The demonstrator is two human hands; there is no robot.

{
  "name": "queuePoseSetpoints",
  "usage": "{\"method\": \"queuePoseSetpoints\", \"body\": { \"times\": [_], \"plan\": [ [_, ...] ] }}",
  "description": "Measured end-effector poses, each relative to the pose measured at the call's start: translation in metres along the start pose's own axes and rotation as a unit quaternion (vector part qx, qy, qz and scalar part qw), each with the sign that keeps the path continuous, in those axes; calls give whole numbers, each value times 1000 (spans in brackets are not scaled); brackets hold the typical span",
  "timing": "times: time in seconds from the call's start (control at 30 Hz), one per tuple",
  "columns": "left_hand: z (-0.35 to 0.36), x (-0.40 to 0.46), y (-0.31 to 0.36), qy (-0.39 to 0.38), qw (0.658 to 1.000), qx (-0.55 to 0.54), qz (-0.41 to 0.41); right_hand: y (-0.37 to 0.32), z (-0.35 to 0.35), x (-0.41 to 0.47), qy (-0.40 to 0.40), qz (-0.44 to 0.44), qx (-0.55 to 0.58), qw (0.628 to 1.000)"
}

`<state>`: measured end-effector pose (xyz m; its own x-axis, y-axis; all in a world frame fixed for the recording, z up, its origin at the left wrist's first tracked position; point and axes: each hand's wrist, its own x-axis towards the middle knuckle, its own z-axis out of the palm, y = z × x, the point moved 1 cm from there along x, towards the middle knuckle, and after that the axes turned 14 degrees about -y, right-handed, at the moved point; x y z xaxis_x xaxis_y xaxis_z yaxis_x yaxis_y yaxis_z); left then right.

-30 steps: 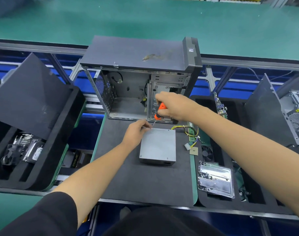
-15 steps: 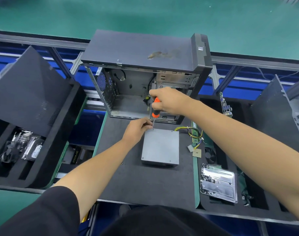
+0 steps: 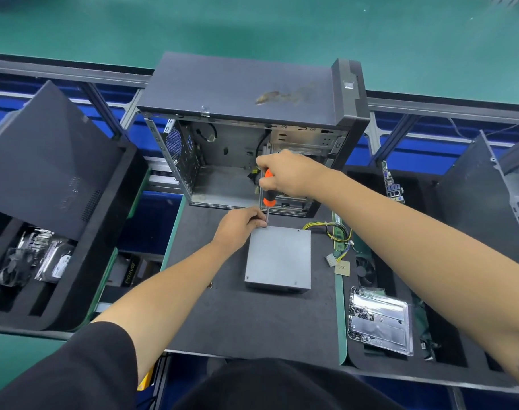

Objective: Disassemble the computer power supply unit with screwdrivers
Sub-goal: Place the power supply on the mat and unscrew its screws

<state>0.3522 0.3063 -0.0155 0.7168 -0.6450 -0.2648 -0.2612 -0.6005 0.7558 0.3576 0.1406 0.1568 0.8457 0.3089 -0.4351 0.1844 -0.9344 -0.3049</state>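
Since a second ago my right grip (image 3: 285,173) has brought the screwdriver (image 3: 268,196) more upright, tip down at the PSU (image 3: 277,257) far-left corner. That grip is clamped round the orange handle. My left grip (image 3: 240,226), just below the tip, seems to pinch at the shaft or screw; I cannot tell which. The PSU lies flat on the worktop (image 3: 252,315), under both grips. I judge I should keep the shaft vertical, press down firmly and turn slowly.
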Motion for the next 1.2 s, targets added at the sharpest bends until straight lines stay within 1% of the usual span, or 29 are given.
{"method": "queuePoseSetpoints", "body": {
  "times": [0.23,0.33,0.4,0.47,0.6,0.77,0.87,1.2],
  "plan": [
    [1,1,2,0,1000,-2,-13,-7,-3,3,-8,16,-13,1000],
    [4,2,1,-3,1000,-19,-20,-11,-3,3,-17,27,-29,999],
    [7,2,1,-6,999,-40,-29,-13,-3,3,-29,42,-28,998],
    [8,2,1,-7,999,-31,-37,-16,-2,4,-52,44,-28,997],
    [9,-1,0,-13,1000,-4,-28,-18,-4,2,-102,4,-33,994],
    [9,-4,-2,-11,999,8,-29,-27,-10,3,-143,-54,-112,982],
    [11,-6,-3,-9,1000,21,-7,-30,-14,5,-168,-89,-135,972],
    [15,-9,-5,-3,999,28,23,-21,-17,5,-175,-161,-231,943]
  ]
}}
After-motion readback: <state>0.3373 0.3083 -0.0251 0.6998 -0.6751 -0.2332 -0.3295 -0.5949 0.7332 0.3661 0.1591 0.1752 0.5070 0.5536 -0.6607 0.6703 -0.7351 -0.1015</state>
